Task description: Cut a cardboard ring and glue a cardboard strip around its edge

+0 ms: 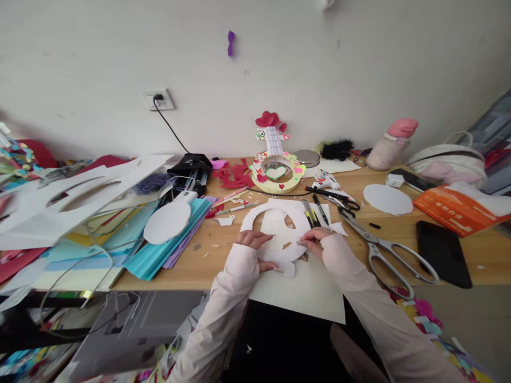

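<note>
A white paper cut-out (pixel 250 217), shaped like a ring with a tab at its lower edge, lies between my hands near the table's front edge. My left hand (pixel 256 243) grips its lower left side, fingers above and thumb by the tab. On the right edge, my right hand (pixel 316 240) pinches the paper between thumb and fingers. Beneath them a pale sheet of paper (pixel 299 292) hangs over the table edge. Through the ring's opening, paper with small cut holes shows. Black pens with yellow marks (pixel 312 217) lie just beyond my right hand.
Large scissors (pixel 373 242) and a black phone (pixel 443 255) lie at right, near an orange tissue pack (pixel 459 210) and a white paper disc (pixel 388 199). A decorated paper ring (pixel 275 186) stands behind. Coloured paper (pixel 159 255) and another white disc (pixel 167 222) are piled left.
</note>
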Demonstrator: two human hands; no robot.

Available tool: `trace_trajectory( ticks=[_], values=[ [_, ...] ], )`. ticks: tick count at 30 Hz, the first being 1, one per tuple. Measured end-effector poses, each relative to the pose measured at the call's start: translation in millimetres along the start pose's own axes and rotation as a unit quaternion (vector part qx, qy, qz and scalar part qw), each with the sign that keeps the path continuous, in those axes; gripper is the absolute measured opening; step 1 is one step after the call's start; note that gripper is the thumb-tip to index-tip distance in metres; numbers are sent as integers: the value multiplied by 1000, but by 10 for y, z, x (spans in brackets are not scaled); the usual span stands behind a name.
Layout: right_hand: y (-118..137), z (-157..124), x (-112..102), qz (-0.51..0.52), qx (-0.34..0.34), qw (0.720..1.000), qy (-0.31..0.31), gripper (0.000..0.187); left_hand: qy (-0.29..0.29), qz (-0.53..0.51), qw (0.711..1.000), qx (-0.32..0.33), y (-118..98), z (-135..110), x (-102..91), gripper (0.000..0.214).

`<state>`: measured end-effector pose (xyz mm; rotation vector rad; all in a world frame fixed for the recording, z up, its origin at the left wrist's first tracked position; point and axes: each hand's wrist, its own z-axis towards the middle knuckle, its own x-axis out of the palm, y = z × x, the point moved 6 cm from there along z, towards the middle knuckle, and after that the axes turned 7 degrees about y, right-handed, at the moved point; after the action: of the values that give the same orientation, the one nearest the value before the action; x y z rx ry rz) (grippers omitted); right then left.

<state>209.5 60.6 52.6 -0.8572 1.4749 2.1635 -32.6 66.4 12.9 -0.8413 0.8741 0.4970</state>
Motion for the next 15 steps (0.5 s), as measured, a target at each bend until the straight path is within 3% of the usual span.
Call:
trace_trajectory(
  ticks=[3,5,9,13,15],
  values=[
    [-30,-247,26,-34,-33,997,-66,9,61,21,998,-21,-37,-24,6,69],
    [44,-392,104,-67,-64,994,-66,12,88,26,995,-37,-96,-14,-4,56],
    [220,-573,308,-105,-76,991,-42,40,114,25,991,-62,-198,31,-29,42],
    [220,-604,401,-73,-28,995,-59,9,108,27,992,-62,-204,49,-51,55],
    [117,-593,365,-8,16,996,-91,13,105,21,993,-58,-171,43,-51,64]
  ],
)
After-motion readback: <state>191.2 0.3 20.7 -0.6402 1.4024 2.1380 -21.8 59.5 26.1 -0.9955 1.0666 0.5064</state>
